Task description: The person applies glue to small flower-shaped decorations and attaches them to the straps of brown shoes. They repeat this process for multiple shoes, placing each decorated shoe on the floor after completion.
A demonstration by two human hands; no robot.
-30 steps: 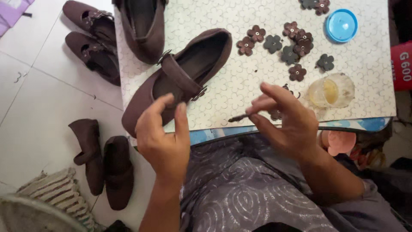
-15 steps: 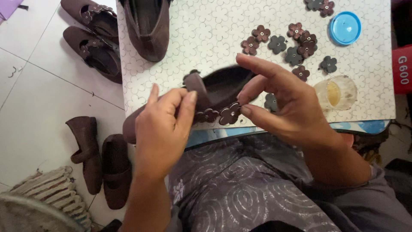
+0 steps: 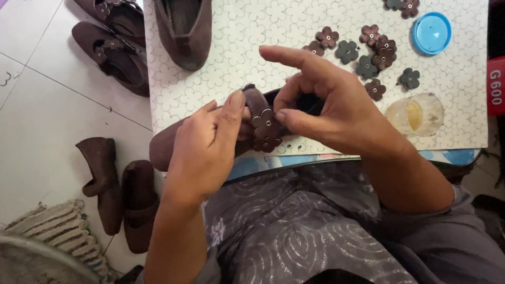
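A brown suede shoe (image 3: 163, 150) lies across the near edge of the small patterned table (image 3: 231, 37), toe to the left. My left hand (image 3: 205, 147) grips its strap and upper. My right hand (image 3: 326, 105) pinches a brown flower-shaped leather piece (image 3: 263, 122) against the strap, thumb and forefinger on it, with a second flower piece (image 3: 267, 144) just below. Both hands cover most of the shoe's opening.
Several loose brown and grey flower pieces (image 3: 363, 50) lie at the table's back right, beside a blue round lid (image 3: 431, 32) and a clear glue pot (image 3: 415, 113). Another brown shoe (image 3: 184, 31) rests at the back. More shoes (image 3: 113, 52) (image 3: 121, 194) sit on the tiled floor left.
The right hand picked up a flower piece and brought it to the shoe's strap. The left hand shifted from the shoe's side onto the strap, and the shoe slid nearer.
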